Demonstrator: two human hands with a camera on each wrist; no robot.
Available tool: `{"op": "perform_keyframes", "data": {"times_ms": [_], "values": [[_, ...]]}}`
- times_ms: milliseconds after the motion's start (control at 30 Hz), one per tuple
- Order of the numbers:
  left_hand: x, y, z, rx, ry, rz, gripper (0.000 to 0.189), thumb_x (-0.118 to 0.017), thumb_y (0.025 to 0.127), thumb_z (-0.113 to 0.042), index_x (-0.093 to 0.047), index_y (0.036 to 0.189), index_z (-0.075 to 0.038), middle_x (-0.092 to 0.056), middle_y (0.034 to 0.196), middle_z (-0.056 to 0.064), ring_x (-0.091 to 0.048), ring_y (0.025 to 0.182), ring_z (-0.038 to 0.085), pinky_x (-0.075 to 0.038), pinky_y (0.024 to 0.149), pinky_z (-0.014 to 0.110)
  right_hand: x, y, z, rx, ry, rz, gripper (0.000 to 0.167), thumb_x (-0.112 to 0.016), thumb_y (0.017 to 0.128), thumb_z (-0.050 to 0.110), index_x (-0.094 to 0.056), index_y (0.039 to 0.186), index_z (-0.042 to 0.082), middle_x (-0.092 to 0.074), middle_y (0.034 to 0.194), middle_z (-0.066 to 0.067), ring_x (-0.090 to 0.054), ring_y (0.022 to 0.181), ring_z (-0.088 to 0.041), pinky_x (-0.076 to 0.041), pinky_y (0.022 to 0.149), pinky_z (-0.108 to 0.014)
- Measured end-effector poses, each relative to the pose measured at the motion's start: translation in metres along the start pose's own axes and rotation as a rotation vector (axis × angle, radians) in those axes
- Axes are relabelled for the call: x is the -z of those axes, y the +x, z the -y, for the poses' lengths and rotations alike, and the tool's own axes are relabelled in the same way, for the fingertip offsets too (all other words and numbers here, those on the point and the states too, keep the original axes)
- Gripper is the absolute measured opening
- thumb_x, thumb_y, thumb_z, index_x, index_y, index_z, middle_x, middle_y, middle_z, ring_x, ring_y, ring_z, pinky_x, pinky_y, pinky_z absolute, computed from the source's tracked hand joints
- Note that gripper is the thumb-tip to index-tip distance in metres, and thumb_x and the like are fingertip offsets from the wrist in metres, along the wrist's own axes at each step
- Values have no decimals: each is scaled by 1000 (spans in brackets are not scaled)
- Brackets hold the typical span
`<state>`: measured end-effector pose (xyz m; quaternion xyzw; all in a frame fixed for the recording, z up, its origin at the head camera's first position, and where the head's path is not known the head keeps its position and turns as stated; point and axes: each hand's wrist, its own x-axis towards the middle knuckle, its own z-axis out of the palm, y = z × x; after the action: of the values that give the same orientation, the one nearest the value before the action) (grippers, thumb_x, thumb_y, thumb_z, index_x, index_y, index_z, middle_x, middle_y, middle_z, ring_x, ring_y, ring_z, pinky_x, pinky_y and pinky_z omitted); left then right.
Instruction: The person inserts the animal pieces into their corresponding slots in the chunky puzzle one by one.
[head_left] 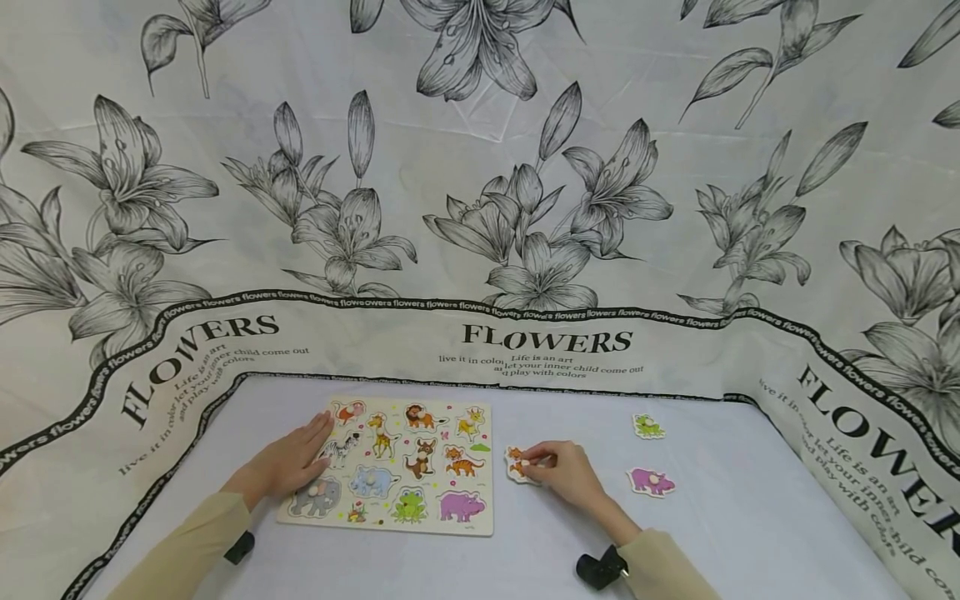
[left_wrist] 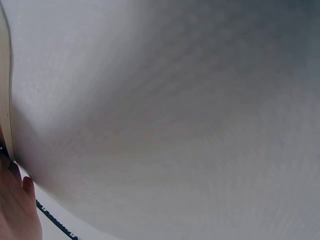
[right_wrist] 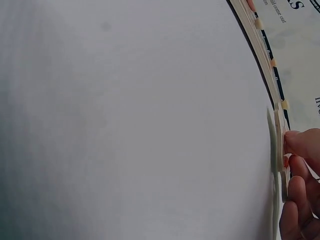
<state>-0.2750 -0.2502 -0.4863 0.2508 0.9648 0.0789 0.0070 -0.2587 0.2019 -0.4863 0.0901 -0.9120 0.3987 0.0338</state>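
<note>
A wooden animal puzzle board [head_left: 397, 533] lies flat on the table in the head view. My left hand [head_left: 288, 458] rests along its left edge, fingers extended; in the left wrist view that hand [left_wrist: 17, 205] shows only at the lower left corner, beside the board's edge [left_wrist: 5, 85]. Just right of the board, my right hand [head_left: 566, 475] pinches an orange tiger puzzle piece [head_left: 513, 467] between thumb and fingers. In the right wrist view the piece [right_wrist: 279, 145] stands edge-on at the fingertips of the right hand [right_wrist: 302, 185].
A green frog piece [head_left: 648, 427] and a purple hippo piece [head_left: 651, 482] lie on the white tabletop [head_left: 570, 558] to the right. Behind the table hangs a flower-printed cloth [head_left: 480, 250], which also runs along both sides.
</note>
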Motion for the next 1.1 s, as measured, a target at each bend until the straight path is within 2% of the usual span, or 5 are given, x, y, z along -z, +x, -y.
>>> {"op": "perform_keyframes", "data": {"times_ms": [633,1100], "values": [[0,-1,-2,6,-4,2,66,-43,98,-34,-31,145,11,-27,154,27,-29,141,43,-33,114,52,-23,5,21,94,15,49,13,-77,79,14,-76,91,12,-68,76,4,-44,55,-3,-36,47,-16],[-5,1,5,-2,17,-11,66,-42,99,-35,-30,145,11,-26,154,26,-28,142,42,-31,115,51,-40,14,41,146,26,100,12,-76,81,17,-77,93,12,-69,78,4,-44,55,-1,-36,46,-14]]}}
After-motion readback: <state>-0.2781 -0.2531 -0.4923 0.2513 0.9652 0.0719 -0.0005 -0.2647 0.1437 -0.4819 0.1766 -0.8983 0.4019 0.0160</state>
